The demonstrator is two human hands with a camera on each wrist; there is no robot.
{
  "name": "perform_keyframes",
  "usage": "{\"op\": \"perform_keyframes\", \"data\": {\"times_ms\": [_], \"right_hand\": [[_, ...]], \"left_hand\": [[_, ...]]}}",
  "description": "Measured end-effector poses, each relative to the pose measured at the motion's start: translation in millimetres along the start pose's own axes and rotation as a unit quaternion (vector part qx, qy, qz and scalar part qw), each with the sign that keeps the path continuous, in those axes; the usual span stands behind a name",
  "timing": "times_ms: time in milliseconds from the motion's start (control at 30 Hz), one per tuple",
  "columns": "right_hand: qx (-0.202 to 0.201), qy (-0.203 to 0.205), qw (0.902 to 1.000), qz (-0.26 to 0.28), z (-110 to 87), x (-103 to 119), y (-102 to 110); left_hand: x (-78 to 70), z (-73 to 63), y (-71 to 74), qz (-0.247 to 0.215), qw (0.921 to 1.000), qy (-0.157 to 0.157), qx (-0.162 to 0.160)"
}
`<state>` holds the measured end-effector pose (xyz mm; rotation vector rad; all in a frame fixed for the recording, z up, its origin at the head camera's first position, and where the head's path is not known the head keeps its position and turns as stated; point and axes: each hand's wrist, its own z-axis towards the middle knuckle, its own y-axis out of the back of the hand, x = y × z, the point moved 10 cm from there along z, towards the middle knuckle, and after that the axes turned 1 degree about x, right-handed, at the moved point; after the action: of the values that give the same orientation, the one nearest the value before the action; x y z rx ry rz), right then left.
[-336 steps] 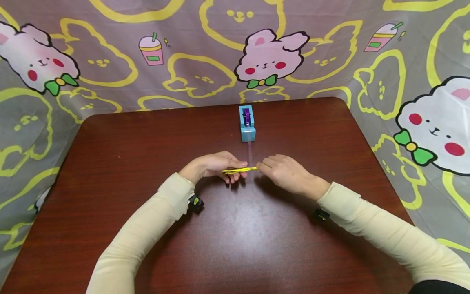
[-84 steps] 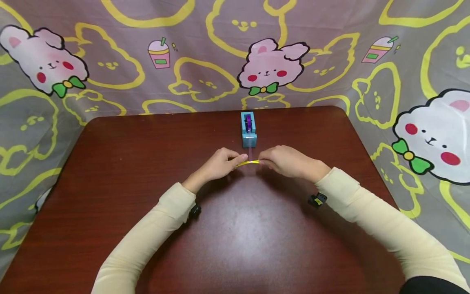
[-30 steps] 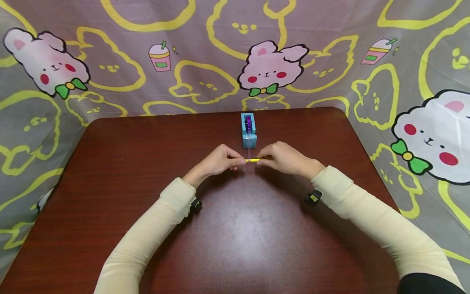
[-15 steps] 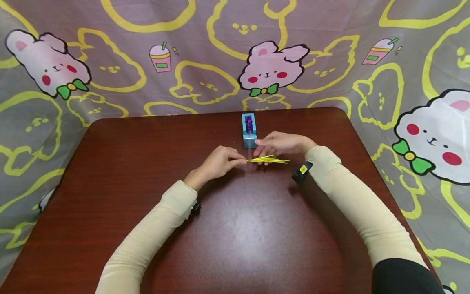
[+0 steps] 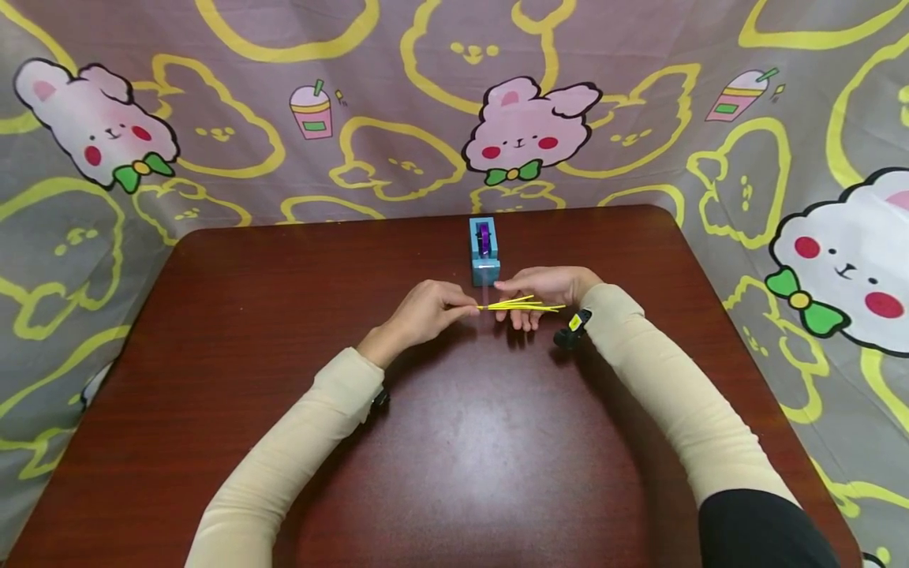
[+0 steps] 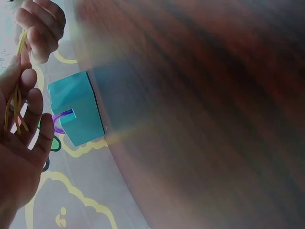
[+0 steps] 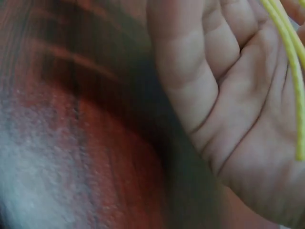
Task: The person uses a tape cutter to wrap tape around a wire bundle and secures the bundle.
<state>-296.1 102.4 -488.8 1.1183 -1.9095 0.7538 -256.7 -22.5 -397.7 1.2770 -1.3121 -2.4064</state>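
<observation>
- Left hand pinches the yellow strands at 1 end, between thumb and fingers.
- Right hand is turned palm up, its fingers loosely bent; I cannot tell whether its thumb touches the tape.
- The strands are held above the table, between the 2 hands; their loose ends fan out over the right palm.
- The tape, a clear strip, runs from the blue dispenser to the strands, just beside the left fingertips.
- The dispenser stands beyond the hands, near the table's far edge, with a purple roll in it.
- A rabbit-print cloth hangs behind the table and at both sides.
- Pale sleeves cover the forearms.
</observation>
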Motion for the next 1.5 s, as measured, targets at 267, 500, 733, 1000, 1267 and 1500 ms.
{"op": "perform_keyframes", "data": {"times_ms": [267, 500, 733, 1000, 1267, 1500], "right_hand": [[0.044, 0.045, 0.998, -0.011, 1.9, 4.8, -12.3], [0.036, 0.032, 0.9988, -0.008, -4.2, 9.0, -14.5], [0.024, 0.009, 0.9991, -0.033, -17.7, 20.9, -20.5], [0.012, 0.019, 0.9951, -0.096, -30.6, 38.6, -27.2], [-0.05, 0.037, 0.9781, -0.199, -36.7, 52.8, -28.5], [-0.087, 0.067, 0.9566, -0.27, -40.4, 59.5, -30.6]], "left_hand": [[-4.4, -0.1, 0.4, 0.018, 0.9996, -0.019, -0.003], [-6.5, 0.4, 4.3, 0.023, 0.9994, -0.025, -0.007], [-6.3, 2.4, 8.5, 0.002, 0.9999, -0.007, -0.012], [-5.6, 4.3, 10.6, -0.001, 0.9997, 0.005, -0.023], [2.5, 5.9, 10.1, -0.019, 0.9986, 0.04, -0.029], [18.2, 9.4, 2.5, -0.098, 0.9904, 0.097, 0.0]]}}
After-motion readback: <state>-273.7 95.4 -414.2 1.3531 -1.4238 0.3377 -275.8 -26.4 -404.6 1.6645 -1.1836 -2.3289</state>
